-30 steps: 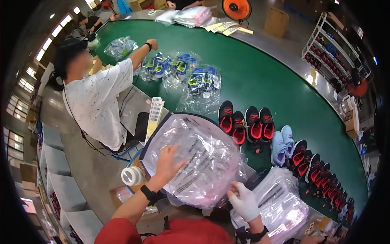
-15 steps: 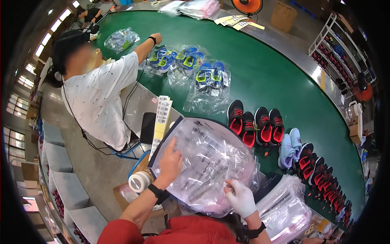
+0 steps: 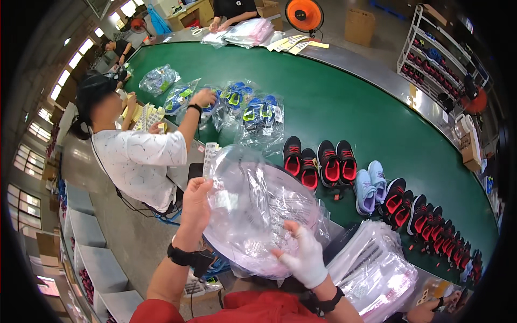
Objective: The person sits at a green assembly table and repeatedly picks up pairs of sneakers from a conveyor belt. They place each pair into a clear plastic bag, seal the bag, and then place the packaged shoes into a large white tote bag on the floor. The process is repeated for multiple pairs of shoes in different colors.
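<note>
Left hand [image 3: 196, 204] has lifted a bag [image 3: 237, 175], partly hiding labels [image 3: 210, 152].

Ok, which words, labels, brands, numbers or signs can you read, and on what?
No text is legible.
Clear plastic bag at the left hand: dark print, blurred.
Stacked plastic bags: dark print, blurred.
Yellow label strips: black print, too small.
Black shirt: white mark, too small.

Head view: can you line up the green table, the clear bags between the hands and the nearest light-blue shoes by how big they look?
1. Green table
2. Clear bags
3. Light-blue shoes
</note>
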`<state>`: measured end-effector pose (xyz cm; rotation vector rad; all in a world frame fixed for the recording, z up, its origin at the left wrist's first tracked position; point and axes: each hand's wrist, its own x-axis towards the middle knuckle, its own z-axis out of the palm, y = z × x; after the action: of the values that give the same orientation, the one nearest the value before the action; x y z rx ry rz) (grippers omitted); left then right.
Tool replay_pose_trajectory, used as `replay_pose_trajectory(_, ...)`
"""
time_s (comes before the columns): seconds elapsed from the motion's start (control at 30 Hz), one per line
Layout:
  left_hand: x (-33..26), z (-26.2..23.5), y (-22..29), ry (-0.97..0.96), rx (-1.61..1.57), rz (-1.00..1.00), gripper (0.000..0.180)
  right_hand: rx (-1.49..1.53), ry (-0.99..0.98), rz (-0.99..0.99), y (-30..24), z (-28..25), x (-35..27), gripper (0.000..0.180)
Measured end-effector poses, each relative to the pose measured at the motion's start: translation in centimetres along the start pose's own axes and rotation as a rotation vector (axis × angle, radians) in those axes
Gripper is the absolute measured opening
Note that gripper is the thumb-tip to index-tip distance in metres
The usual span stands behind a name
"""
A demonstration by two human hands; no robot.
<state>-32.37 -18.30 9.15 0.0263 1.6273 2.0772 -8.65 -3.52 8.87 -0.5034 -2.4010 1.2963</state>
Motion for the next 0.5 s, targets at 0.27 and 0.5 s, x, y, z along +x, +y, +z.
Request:
replay_pose_trajectory(0.27,-8.1,5.3,-0.6,-0.088,-0.245,-0.096,0.023,-0.114,0.068,-0.304,0.5,0.9,3.6,0.043)
replay_pose_trajectory(0.5,-12.2,5.0,3.1,-0.325,1.488,1.175,0.072,0.258,-0.259,-0.122,2.1,-4.8,3.8,0.022)
